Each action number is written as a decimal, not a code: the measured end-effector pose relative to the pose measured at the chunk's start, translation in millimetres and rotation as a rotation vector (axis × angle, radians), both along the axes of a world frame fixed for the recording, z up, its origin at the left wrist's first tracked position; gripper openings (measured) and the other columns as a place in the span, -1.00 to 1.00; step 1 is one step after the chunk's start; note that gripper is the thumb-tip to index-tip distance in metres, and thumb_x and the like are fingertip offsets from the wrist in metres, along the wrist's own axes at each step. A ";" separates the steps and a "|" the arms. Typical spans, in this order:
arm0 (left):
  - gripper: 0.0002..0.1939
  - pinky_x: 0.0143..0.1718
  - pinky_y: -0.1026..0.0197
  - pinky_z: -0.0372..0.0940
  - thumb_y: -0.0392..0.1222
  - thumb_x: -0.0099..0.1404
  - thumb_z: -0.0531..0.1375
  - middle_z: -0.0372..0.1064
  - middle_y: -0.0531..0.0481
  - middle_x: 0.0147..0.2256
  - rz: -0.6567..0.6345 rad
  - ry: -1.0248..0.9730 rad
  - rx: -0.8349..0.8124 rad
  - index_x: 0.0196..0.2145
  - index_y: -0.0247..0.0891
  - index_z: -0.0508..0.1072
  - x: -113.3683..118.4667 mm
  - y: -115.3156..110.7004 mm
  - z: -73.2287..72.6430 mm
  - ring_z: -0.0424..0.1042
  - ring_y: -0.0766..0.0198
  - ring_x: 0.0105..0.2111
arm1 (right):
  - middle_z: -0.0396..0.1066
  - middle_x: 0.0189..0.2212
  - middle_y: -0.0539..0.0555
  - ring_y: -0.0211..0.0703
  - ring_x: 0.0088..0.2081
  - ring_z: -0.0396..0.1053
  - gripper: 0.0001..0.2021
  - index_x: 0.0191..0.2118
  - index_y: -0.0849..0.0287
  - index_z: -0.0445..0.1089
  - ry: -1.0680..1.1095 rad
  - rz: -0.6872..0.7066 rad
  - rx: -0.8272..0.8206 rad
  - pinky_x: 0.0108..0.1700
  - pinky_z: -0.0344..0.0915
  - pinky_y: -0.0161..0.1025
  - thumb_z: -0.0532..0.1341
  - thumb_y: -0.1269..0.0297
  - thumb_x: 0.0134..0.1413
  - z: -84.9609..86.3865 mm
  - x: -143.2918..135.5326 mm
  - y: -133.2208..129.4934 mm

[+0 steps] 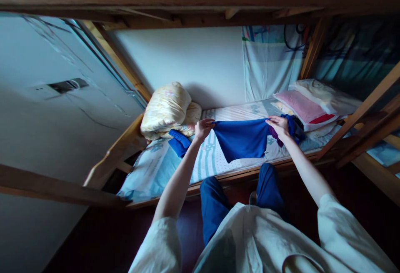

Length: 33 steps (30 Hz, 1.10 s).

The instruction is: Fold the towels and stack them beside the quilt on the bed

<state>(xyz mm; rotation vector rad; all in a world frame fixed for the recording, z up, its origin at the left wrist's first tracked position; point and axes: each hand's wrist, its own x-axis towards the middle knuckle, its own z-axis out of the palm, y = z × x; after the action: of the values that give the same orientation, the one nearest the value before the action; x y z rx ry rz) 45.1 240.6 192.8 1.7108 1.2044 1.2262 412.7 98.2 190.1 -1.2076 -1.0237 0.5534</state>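
A blue cloth [243, 139] is held spread over the middle of the bed [153, 179], near the bed's front edge; whether its lower hem is touching cannot be told. One upper corner is pinched by the left hand [203, 129] and the other by the right hand [279, 126], both closed on the fabric. The cloth is judged to be light, soft, limp and hardly fragile, best held by its two upper corners so that it is kept from drooping. Toward the bed's left end a blue bundle [180, 143] and a quilt [167, 108] are seen, toward its right end pillows [308, 105] and a heap of dark clothes [295, 129]
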 end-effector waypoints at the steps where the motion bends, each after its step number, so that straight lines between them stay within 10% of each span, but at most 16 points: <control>1: -0.63 -0.26 0.21 0.42 -0.11 0.00 0.43 0.61 -0.08 -0.38 0.044 0.057 0.017 -0.22 -0.32 0.67 -0.2 -2.4 2.2 0.59 0.12 -0.32 | 0.66 -0.27 0.21 0.03 -0.19 0.60 -0.45 -0.23 0.25 0.63 0.000 0.011 -0.019 -0.10 0.51 -0.13 0.57 -0.07 -0.31 0.5 0.6 -2.7; 9: -0.70 -0.30 0.20 0.45 -0.03 0.08 0.40 0.62 -0.09 -0.41 0.083 0.080 0.039 -0.28 -0.29 0.67 -16.5 -27.2 -1.5 0.62 0.05 -0.30 | 0.65 -0.33 0.19 0.02 -0.25 0.60 -0.46 -0.27 0.25 0.64 0.063 0.061 -0.131 -0.15 0.52 -0.12 0.62 0.01 -0.42 -5.3 -4.9 -30.4; 19: -0.29 -0.25 0.09 0.52 0.28 -0.15 0.51 0.64 -0.20 -0.28 -0.123 -0.208 -0.426 -0.16 -0.29 0.63 -66.7 -59.7 -45.2 0.65 -0.05 -0.23 | 0.64 -0.39 0.16 -0.26 -0.51 0.43 -0.58 -0.33 0.20 0.67 0.193 0.197 -0.355 -0.52 0.22 -0.35 0.62 0.18 -0.47 -29.4 -8.6 -48.5; 27: -0.54 -0.08 -0.01 0.57 0.03 -0.11 0.54 0.61 -0.15 -0.37 -0.098 -0.265 -0.555 -0.32 -0.31 0.59 -74.3 -7.7 -97.4 0.65 0.01 -0.30 | 0.60 -0.49 0.11 -0.33 -0.59 0.30 -0.75 -0.44 0.20 0.65 0.181 0.227 -0.501 -0.62 0.02 -0.42 0.53 0.40 -0.44 -66.4 -27.1 37.7; 33: -0.61 -0.19 0.03 0.58 -0.01 -0.07 0.51 0.51 -0.08 -0.55 0.035 -0.183 -0.392 -0.43 -0.34 0.53 -52.2 75.4 -87.2 0.63 0.04 -0.41 | 0.47 -0.66 -0.01 -0.31 -0.60 0.28 -0.86 -0.57 0.20 0.56 0.173 0.093 -0.454 -0.54 0.12 -0.38 0.43 0.46 -0.45 -72.8 -52.5 140.4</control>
<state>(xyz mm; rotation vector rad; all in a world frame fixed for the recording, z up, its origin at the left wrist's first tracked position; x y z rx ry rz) -7.0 316.1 105.6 1.2690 1.2689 1.0574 360.2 238.6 117.3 -1.4822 -0.8315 0.9838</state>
